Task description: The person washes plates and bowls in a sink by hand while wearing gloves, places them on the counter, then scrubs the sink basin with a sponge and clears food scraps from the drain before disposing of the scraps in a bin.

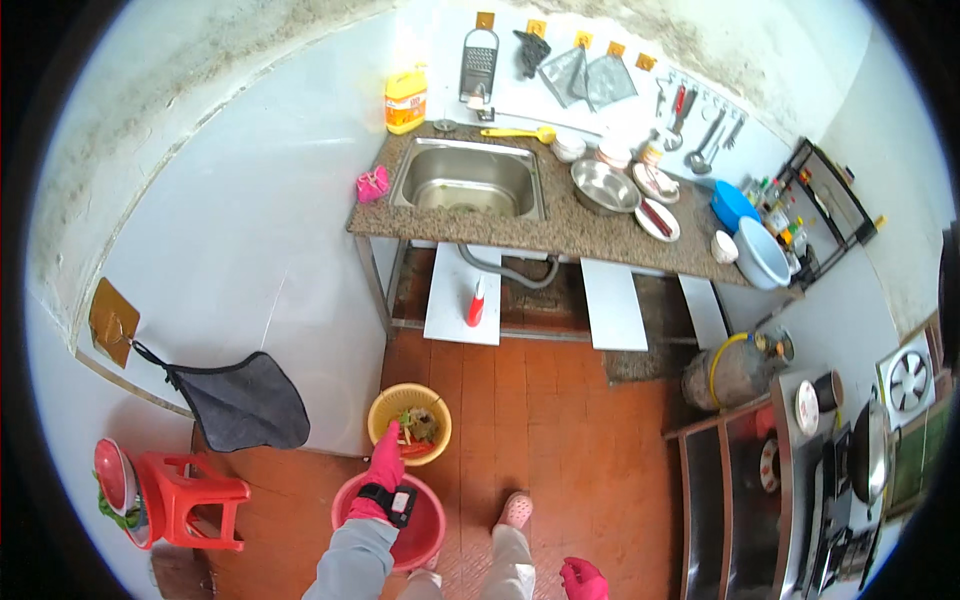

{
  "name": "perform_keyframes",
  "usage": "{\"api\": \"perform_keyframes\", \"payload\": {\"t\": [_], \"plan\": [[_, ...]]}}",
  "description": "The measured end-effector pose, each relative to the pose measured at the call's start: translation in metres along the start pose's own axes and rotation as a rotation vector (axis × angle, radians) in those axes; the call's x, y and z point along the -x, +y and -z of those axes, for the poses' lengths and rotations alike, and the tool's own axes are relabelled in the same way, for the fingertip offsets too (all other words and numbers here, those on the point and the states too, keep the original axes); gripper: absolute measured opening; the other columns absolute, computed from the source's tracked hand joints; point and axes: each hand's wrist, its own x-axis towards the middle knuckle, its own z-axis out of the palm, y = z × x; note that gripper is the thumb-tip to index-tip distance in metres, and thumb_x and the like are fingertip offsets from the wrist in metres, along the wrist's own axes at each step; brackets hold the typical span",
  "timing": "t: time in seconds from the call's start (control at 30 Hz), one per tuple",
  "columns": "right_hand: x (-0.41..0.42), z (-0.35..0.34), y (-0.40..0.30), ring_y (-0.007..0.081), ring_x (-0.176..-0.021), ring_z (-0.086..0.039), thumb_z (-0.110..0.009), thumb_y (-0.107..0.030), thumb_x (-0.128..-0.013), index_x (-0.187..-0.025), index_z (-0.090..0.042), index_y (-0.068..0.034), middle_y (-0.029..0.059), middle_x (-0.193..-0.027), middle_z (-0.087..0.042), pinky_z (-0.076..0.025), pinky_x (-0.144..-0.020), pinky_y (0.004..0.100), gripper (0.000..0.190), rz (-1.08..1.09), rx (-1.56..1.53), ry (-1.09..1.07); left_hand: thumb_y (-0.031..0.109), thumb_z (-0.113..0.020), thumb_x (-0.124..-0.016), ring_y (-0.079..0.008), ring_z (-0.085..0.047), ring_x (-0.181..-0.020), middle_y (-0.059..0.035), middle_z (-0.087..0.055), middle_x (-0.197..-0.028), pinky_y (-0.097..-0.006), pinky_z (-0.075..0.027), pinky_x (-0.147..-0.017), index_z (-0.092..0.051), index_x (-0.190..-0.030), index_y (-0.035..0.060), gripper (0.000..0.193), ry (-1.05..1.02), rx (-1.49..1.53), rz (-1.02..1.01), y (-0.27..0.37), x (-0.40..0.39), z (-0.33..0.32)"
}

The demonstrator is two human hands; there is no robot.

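My left hand [386,459], in a pink rubber glove with a black strapped device at the wrist, reaches over the near rim of a yellow plastic basket [381,411]. Vegetable scraps [421,424] lie in the basket, and some red material shows near the glove. Whether those fingers grip anything is hidden. Below the same arm, a pink plastic basin [424,529] stands on the floor, partly covered by the sleeve. My right hand [583,580], also pink-gloved, hangs low at the bottom edge with its fingers curled; nothing shows in it.
Ahead stands a granite counter [480,226] with a steel sink [465,180], a metal bowl [606,187] and plates. A red stool [196,491] is at left. A gas cylinder [701,379] and stove [829,510] are at right. A red bottle [475,309] stands under the counter.
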Motion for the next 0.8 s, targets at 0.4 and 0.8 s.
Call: {"api": "perform_keyframes", "payload": {"t": [0.4, 0.8], "plan": [[-0.233, 0.109, -0.02, 0.013, -0.073, -0.062, -0.058, -0.02, -0.092, -0.114, -0.061, -0.008, 0.0059, -0.085, -0.067, -0.051, -0.064, 0.0272, 0.026, 0.051, 0.097, -0.019, 0.026, -0.037, -0.097, -0.0292, -0.037, -0.13, -0.0112, -0.038, -0.144, -0.0431, -0.033, -0.105, -0.034, -0.14, 0.009, 0.046, 0.341, 1.036, 0.442, 0.034, -0.014, -0.021], [-0.384, 0.055, -0.28, 0.0128, -0.079, -0.061, -0.062, -0.019, -0.09, -0.114, -0.062, -0.003, 0.008, -0.089, -0.066, -0.05, -0.072, 0.0273, 0.029, 0.261, -0.135, -0.354, 0.028, -0.044, -0.097, -0.0265, -0.043, -0.123, -0.0108, -0.046, -0.134, -0.0403, -0.039, -0.103, -0.043, -0.135, 0.009, 0.043, 0.352, 1.275, 0.073, 0.157, -0.067, 0.016]]}}
